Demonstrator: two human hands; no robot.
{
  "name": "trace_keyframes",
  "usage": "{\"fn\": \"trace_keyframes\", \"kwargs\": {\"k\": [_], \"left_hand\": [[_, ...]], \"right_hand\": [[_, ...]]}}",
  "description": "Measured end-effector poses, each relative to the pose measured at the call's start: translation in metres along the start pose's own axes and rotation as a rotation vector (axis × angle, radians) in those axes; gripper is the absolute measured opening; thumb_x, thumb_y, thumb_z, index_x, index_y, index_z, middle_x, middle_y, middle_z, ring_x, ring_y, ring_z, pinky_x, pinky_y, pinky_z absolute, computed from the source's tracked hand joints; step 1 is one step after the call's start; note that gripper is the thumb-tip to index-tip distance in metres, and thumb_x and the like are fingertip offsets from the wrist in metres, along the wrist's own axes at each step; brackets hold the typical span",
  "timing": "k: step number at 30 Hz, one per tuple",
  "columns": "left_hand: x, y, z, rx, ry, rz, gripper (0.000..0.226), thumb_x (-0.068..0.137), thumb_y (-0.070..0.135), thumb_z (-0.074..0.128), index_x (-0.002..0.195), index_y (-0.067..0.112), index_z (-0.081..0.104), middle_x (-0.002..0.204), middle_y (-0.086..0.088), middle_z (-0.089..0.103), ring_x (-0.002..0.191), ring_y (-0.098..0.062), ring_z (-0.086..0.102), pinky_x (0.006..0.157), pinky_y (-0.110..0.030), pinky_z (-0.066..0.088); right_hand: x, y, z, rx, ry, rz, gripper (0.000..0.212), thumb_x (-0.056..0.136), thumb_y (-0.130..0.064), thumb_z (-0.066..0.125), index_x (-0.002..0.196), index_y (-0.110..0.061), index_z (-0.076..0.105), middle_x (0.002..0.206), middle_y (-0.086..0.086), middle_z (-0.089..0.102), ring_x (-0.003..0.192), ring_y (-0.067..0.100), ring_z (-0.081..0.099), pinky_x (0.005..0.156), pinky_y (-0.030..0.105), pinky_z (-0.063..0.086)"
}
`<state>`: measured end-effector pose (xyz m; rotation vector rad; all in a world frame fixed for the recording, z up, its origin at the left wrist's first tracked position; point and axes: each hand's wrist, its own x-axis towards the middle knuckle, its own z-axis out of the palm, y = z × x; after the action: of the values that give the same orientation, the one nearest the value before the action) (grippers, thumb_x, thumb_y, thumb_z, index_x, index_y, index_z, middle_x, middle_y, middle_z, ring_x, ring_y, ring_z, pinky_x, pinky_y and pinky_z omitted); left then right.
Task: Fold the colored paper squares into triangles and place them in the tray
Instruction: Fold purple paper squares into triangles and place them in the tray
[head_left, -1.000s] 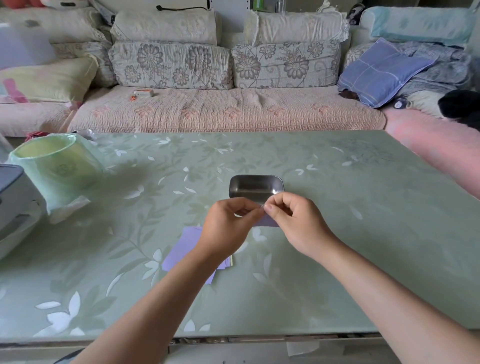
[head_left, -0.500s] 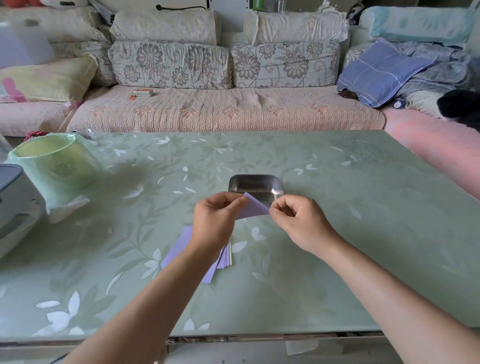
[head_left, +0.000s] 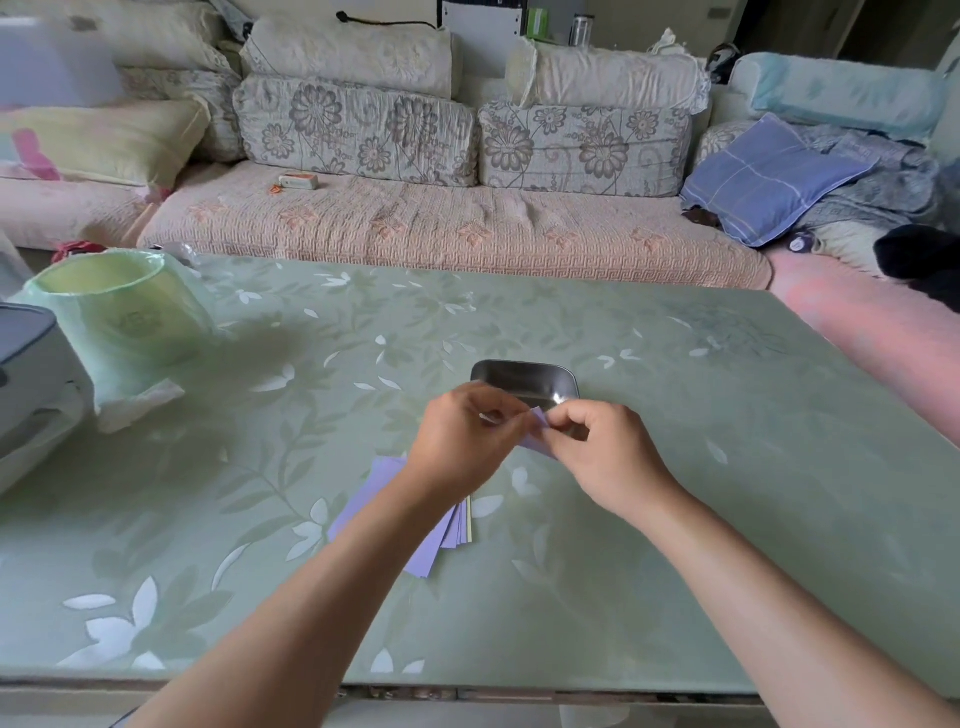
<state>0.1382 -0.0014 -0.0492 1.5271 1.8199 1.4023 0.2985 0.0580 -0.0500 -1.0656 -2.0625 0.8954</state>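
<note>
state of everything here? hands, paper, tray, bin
small purple paper piece, partly folded, held between both hands
left hand, pinching that piece
right hand, pinching that piece
stack of purple paper squares, flat on the green floral table, fanned, unfolded
grey metal tray, upright, visible part empty
pale green lined bin, upright, open top

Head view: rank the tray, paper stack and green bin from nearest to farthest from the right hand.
1. Tray, just beyond the right hand.
2. Paper stack, to its left and nearer the person.
3. Green bin, far off to the left.
</note>
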Motion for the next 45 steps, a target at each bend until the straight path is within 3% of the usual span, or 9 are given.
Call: {"fn": "trace_keyframes", "kwargs": {"k": [3,8,10,13,17,22,30,36,45], "left_hand": [[0.011,-0.015,-0.006,0.154,0.02,0.105,0.02,0.082,0.02,0.076,0.102,0.022,0.076,0.092,0.007,0.065,0.087,-0.011,0.064,0.08,-0.024,0.051],[0.02,-0.043,-0.017,0.308,-0.065,-0.093,0.056,0.091,0.029,0.065,0.143,0.018,0.045,0.132,-0.005,0.052,0.118,-0.023,0.055,0.093,-0.028,0.043],[0.02,-0.047,-0.016,0.345,-0.12,-0.131,0.061,0.095,0.033,0.059,0.15,0.018,0.036,0.138,-0.007,0.05,0.123,-0.024,0.053,0.096,-0.031,0.043],[0.02,-0.049,-0.014,0.365,-0.161,-0.145,0.055,0.099,0.035,0.051,0.149,0.018,0.036,0.132,-0.01,0.054,0.122,-0.025,0.055,0.092,-0.032,0.044],[0.02,-0.047,-0.007,0.379,-0.157,-0.1,0.043,0.1,0.032,0.049,0.141,0.022,0.045,0.11,-0.01,0.061,0.106,-0.028,0.058,0.074,-0.03,0.041],[0.019,-0.046,-0.006,0.477,-0.141,-0.095,0.042,0.101,0.03,0.046,0.142,0.021,0.047,0.118,-0.009,0.06,0.113,-0.027,0.054,0.079,-0.031,0.04],[0.022,-0.045,-0.002,0.446,-0.07,-0.09,0.025,0.1,0.03,0.048,0.102,0.011,0.063,0.096,-0.006,0.059,0.085,-0.02,0.048,0.065,-0.027,0.027],[0.019,-0.046,-0.009,0.383,-0.105,-0.061,0.045,0.098,0.031,0.053,0.142,0.021,0.048,0.12,-0.008,0.061,0.106,-0.026,0.061,0.087,-0.035,0.049],[-0.001,-0.056,-0.064,0.571,-0.251,-0.032,0.054,0.093,0.037,0.062,0.144,0.026,0.046,0.136,0.002,0.054,0.125,-0.02,0.051,0.101,-0.035,0.044]], "right_hand": [[0.013,-0.001,0.0,-0.066,0.042,0.033,0.019,0.085,-0.03,0.077,0.069,-0.022,0.071,0.047,-0.014,0.045,0.046,0.007,0.034,0.047,0.017,0.026],[0.057,-0.007,-0.007,-0.198,0.105,0.06,0.016,0.085,-0.019,0.076,0.072,-0.025,0.069,0.066,-0.016,0.064,0.051,-0.003,0.053,0.053,0.009,0.038],[0.076,-0.005,-0.008,-0.266,0.074,0.069,0.016,0.085,-0.017,0.075,0.072,-0.024,0.068,0.067,-0.012,0.065,0.058,0.005,0.06,0.059,0.017,0.044],[0.098,-0.001,-0.006,-0.4,-0.017,0.105,0.015,0.084,-0.014,0.074,0.073,-0.021,0.066,0.071,-0.004,0.066,0.07,0.023,0.067,0.069,0.026,0.049],[0.114,0.002,0.003,-0.66,-0.136,0.147,0.0,0.078,-0.018,0.072,0.078,-0.018,0.072,0.08,-0.002,0.072,0.084,0.021,0.067,0.072,0.03,0.053],[0.12,0.003,0.013,-0.815,-0.22,0.121,0.013,0.088,-0.024,0.06,0.088,-0.018,0.072,0.092,-0.001,0.072,0.094,0.024,0.065,0.076,0.031,0.052],[0.123,0.01,0.024,-0.917,-0.139,0.052,0.014,0.094,-0.038,0.058,0.098,-0.03,0.07,0.099,-0.003,0.07,0.101,0.023,0.063,0.074,0.028,0.042],[0.121,0.009,0.023,-1.033,-0.022,-0.033,0.024,0.092,-0.044,0.063,0.107,-0.026,0.069,0.102,0.0,0.071,0.104,0.025,0.064,0.08,0.03,0.048],[0.064,-0.04,0.029,-0.674,-0.051,-0.119,0.015,0.09,-0.032,0.063,0.102,-0.031,0.071,0.1,-0.013,0.073,0.1,0.014,0.064,0.08,0.026,0.046]]}}
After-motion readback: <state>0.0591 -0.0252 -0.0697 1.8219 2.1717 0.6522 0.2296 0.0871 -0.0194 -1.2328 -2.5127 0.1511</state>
